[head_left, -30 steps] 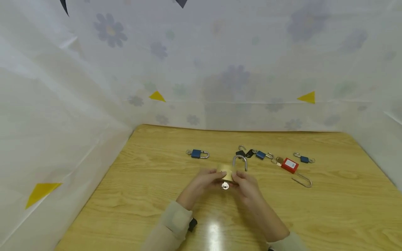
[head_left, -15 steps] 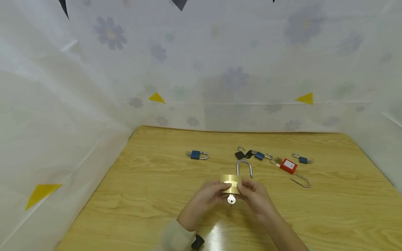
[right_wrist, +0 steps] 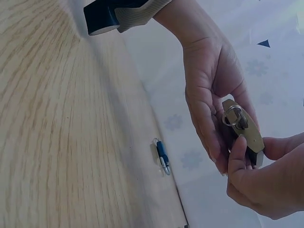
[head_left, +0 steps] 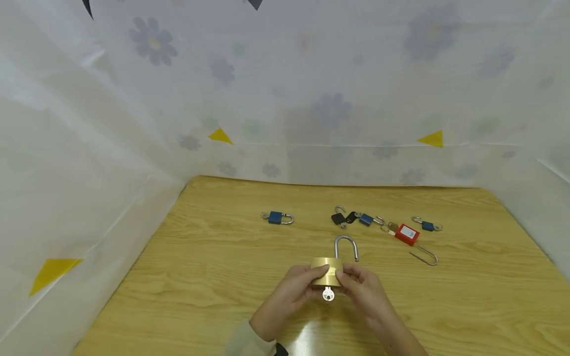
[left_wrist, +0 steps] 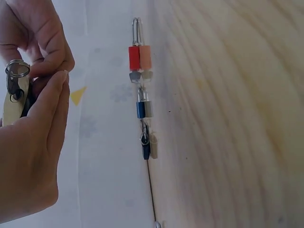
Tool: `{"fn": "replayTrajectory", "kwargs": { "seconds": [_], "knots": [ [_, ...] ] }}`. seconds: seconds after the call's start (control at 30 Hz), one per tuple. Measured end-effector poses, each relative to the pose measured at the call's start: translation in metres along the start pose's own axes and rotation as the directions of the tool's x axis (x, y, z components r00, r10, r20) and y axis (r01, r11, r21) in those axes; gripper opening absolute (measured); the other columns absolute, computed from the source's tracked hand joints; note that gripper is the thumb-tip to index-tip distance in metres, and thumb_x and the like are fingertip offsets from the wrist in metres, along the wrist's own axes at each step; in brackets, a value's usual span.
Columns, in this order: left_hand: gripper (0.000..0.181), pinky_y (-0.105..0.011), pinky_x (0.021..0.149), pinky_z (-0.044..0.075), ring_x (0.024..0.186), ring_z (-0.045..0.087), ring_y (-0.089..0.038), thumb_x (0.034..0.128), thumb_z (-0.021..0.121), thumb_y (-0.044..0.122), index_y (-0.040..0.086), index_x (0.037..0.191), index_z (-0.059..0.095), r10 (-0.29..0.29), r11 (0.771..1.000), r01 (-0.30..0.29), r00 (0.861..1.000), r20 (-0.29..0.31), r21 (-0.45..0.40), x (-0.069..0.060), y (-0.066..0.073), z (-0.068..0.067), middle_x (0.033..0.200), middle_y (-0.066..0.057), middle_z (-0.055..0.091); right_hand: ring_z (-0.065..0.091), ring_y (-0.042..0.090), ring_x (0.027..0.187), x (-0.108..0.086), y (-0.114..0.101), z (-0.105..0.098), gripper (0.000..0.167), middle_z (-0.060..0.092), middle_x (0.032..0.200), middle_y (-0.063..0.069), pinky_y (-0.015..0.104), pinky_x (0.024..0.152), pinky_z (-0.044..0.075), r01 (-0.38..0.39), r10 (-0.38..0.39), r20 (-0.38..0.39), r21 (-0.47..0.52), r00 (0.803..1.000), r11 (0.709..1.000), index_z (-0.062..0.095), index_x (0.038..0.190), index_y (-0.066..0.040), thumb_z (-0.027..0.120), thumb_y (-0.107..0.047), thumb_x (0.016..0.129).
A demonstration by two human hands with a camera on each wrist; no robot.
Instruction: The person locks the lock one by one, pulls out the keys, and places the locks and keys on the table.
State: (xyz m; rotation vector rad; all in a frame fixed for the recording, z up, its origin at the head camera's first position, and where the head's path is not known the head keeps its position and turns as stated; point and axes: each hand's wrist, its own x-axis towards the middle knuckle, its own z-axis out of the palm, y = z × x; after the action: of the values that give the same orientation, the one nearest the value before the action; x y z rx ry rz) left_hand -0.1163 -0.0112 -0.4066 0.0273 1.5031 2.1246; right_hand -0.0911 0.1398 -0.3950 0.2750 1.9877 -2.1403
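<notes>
A large brass padlock [head_left: 321,281] is held up off the table, its steel shackle [head_left: 346,238] swung open at the top. My left hand [head_left: 291,291] grips the body's left side, thumb across the front face. On the right side my right hand [head_left: 366,291] pinches the body between thumb and fingers. A silver key [head_left: 328,294] hangs from the underside. In the right wrist view, a ring [right_wrist: 232,115] sits at the keyhole on the brass padlock's base [right_wrist: 251,137]. The fingers behind the body are partly hidden.
Farther back on the wooden table [head_left: 200,267] lie a blue padlock [head_left: 275,217], a black padlock [head_left: 338,218], another blue padlock [head_left: 366,219], a red padlock [head_left: 407,234] with a long open shackle, and a small blue padlock [head_left: 428,226]. Patterned white sheeting [head_left: 267,99] encloses the table.
Both hands have brought the brass padlock lower in the head view, nearer the body and slightly right. Its front face now shows more squarely. The shackle stays open; both hands keep their hold.
</notes>
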Motion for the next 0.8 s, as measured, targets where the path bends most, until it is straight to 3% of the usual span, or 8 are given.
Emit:
{"fn": "replayTrajectory", "kwargs": {
  "seconds": [0.13,0.23,0.33,0.4,0.53,0.6,0.73,0.8],
  "knots": [
    [0.043,-0.033,0.088,0.053,0.105,0.062,-0.036,0.0957,0.050,0.017,-0.019,0.120,0.046,-0.005,1.000,0.005,1.000,0.025,0.012,-0.001,0.002,0.000,0.115,-0.030,0.059,0.059,0.012,0.080,-0.001,-0.001,-0.001,0.033,0.062,0.094,0.008,0.021,0.073,0.053,0.035,-0.037,-0.023,-0.082,0.999,0.996,0.048,0.118,0.016,0.052,-0.003,0.091],
    [0.042,-0.032,0.087,0.053,0.103,0.063,-0.034,0.0959,0.049,0.016,-0.018,0.120,0.046,0.001,1.000,-0.001,1.000,0.027,0.005,-0.003,0.004,0.001,0.116,-0.030,0.059,0.057,0.012,0.077,-0.004,-0.007,-0.004,0.031,0.063,0.095,0.011,0.023,0.068,0.053,0.081,-0.086,-0.011,-0.237,0.996,0.968,0.053,0.115,0.012,0.056,-0.005,0.090],
    [0.042,-0.031,0.085,0.054,0.099,0.065,-0.032,0.0958,0.049,0.015,-0.018,0.120,0.046,0.015,1.000,-0.015,1.000,0.020,-0.006,-0.007,0.006,0.002,0.115,-0.030,0.059,0.059,0.012,0.069,-0.007,-0.018,-0.008,0.028,0.064,0.093,0.012,0.024,0.059,0.053,0.146,-0.156,0.011,-0.425,0.988,0.893,0.058,0.112,0.008,0.057,-0.011,0.091],
    [0.041,-0.030,0.084,0.055,0.096,0.067,-0.031,0.0955,0.049,0.015,-0.018,0.121,0.046,0.020,1.000,-0.019,1.000,0.015,-0.011,-0.009,0.007,0.004,0.114,-0.031,0.059,0.059,0.011,0.063,-0.009,-0.026,-0.012,0.027,0.065,0.088,0.010,0.023,0.053,0.050,0.187,-0.232,-0.013,-0.550,0.973,0.814,0.061,0.107,0.005,0.055,-0.018,0.093],
    [0.040,-0.030,0.083,0.055,0.087,0.069,-0.025,0.0948,0.051,0.014,-0.016,0.122,0.046,0.032,0.999,-0.032,0.999,0.014,-0.007,-0.012,0.009,0.008,0.109,-0.028,0.062,0.053,0.009,0.050,-0.009,-0.041,-0.014,0.032,0.060,0.069,0.006,0.022,0.043,0.042,0.202,-0.381,-0.112,-0.694,0.918,0.691,0.062,0.090,-0.001,0.048,-0.028,0.097],
    [0.039,-0.028,0.081,0.056,0.082,0.069,-0.020,0.0946,0.051,0.013,-0.015,0.122,0.047,0.042,0.999,-0.042,0.999,0.017,-0.003,-0.014,0.008,0.009,0.107,-0.024,0.064,0.045,0.009,0.046,-0.006,-0.047,-0.012,0.038,0.052,0.059,0.003,0.022,0.040,0.035,0.197,-0.422,-0.120,-0.749,0.899,0.633,0.057,0.078,-0.004,0.044,-0.034,0.098],
    [0.036,-0.024,0.078,0.056,0.078,0.068,-0.015,0.0946,0.051,0.011,-0.013,0.121,0.049,0.072,0.997,-0.073,0.996,0.045,0.026,-0.017,0.008,0.009,0.108,-0.025,0.063,0.032,0.011,0.045,0.006,-0.056,-0.003,0.048,0.037,0.050,-0.001,0.020,0.040,0.023,0.153,-0.396,-0.095,-0.822,0.913,0.548,0.043,0.063,-0.010,0.039,-0.043,0.098],
    [0.035,-0.025,0.080,0.055,0.084,0.069,-0.018,0.0949,0.050,0.009,-0.013,0.123,0.048,0.086,0.995,-0.089,0.994,0.074,0.044,-0.019,0.009,0.009,0.113,-0.027,0.061,0.029,0.011,0.044,0.012,-0.058,0.000,0.052,0.034,0.049,-0.002,0.019,0.040,0.021,0.130,-0.356,-0.083,-0.835,0.931,0.534,0.041,0.061,-0.011,0.037,-0.047,0.097]
  ]
}}
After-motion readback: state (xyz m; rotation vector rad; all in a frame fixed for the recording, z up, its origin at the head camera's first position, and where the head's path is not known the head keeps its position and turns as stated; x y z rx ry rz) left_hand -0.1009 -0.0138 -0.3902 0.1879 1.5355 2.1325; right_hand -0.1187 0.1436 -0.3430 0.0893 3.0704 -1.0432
